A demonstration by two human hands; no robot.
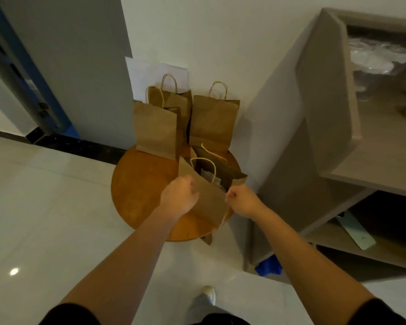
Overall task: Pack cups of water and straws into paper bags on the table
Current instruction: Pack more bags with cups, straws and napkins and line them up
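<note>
My left hand (pixel 179 195) and right hand (pixel 242 200) pinch with curled fingers the near rim of the open brown paper bag (pixel 209 202) on the round wooden worktop (pixel 136 188), three closed bags (pixel 157 130) standing behind, a grey cabinet (pixel 291 148) just beside.

White wall (pixel 220 43) beyond the hands; glossy pale tiled floor (pixel 45 207) below, lamp glare at lower left; grey shelving unit (pixel 302 137) right; blue-edged doorway (pixel 28 85) far left

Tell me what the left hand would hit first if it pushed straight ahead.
Probably the front paper bag the left hand already grips; beyond it, the leftmost upright bag, though depth is unclear.
</note>
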